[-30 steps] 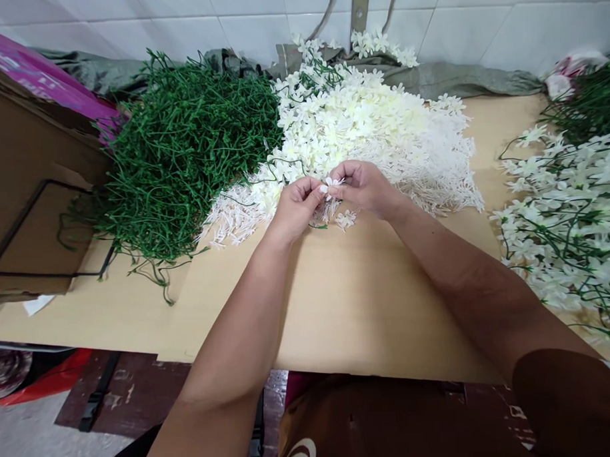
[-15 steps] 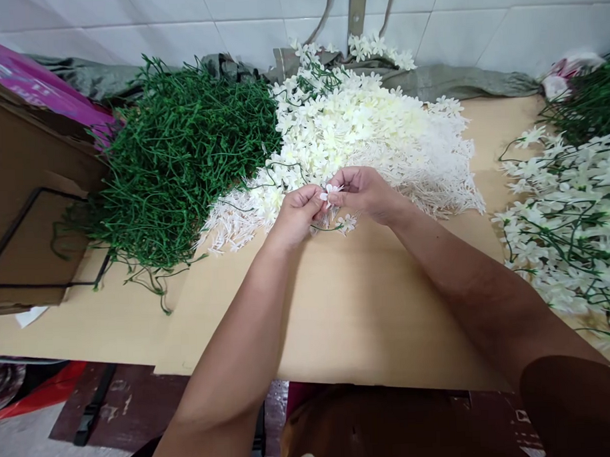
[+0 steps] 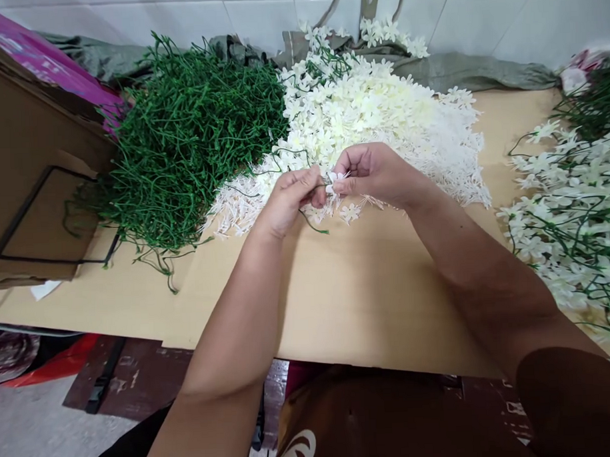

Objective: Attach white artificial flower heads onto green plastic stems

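My left hand (image 3: 289,201) and my right hand (image 3: 373,173) meet over the near edge of a big pile of white plastic flowers (image 3: 381,112). Both hands are closed in a pinch. Between their fingertips sits one small white flower (image 3: 333,179). A thin green stem (image 3: 312,225) hangs down from under my left hand. A loose white flower (image 3: 350,212) lies on the board just below my right hand. Left of the white pile is a heap of green plastic stems (image 3: 186,139).
A light wooden board (image 3: 347,300) is the work surface. An open cardboard box (image 3: 27,165) stands at the left. Green stems fitted with white flowers (image 3: 574,206) lie at the right edge. Grey cloth (image 3: 469,69) runs along the tiled wall behind.
The view shifted slightly; the hands stay together at the pile's edge, still pinching the small flower, with the green stem now hanging lower under the left hand.
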A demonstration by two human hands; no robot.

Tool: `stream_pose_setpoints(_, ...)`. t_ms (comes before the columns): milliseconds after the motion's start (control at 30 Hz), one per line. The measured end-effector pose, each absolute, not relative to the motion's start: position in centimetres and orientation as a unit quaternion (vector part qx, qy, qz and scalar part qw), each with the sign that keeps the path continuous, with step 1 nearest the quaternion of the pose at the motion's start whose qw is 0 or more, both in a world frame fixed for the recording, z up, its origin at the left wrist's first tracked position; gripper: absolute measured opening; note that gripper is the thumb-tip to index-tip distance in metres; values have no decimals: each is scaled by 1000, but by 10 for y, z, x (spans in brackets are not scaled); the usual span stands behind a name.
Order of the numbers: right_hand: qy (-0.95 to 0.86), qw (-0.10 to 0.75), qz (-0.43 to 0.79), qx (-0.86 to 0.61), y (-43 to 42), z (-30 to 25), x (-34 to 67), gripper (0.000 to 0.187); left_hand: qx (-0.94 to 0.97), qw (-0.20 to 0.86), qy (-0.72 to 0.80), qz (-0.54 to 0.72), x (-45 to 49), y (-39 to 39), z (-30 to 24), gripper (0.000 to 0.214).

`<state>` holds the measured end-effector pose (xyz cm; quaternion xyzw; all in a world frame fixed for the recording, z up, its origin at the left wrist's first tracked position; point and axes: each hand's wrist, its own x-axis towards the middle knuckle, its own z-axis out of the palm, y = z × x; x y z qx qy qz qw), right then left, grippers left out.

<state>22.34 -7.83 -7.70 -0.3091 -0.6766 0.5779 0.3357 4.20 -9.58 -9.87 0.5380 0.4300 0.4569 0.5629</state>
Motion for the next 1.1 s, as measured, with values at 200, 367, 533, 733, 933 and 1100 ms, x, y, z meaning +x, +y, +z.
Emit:
stream_pose_setpoints(200, -769, 190, 554, -257, -84, -63, 232, 17, 494, 443, 478, 576, 23, -81, -109, 50)
stream_pose_setpoints(367, -819, 222, 395, -352, -75, -72, 236, 4, 546, 381, 494, 559, 25, -78, -118, 42)
stream_pose_setpoints(533, -855, 188, 207, -437, -71, -104, 224, 10, 579, 357, 499, 537, 30, -83, -116, 39)
stream_pose_setpoints(733, -865, 182, 142, -445, -67, -120, 218, 11, 667, 344, 487, 446, 37, -88, -118, 21)
stream_pose_setpoints(933, -814, 278, 233, -454, -63, -106, 231, 9, 754, 302, 458, 362, 39, -88, -126, 8)
stream_pose_setpoints(1100, -785, 308, 270, -465, -60, -104, 234, 12, 791, 269, 454, 310, 48, -93, -125, 15)
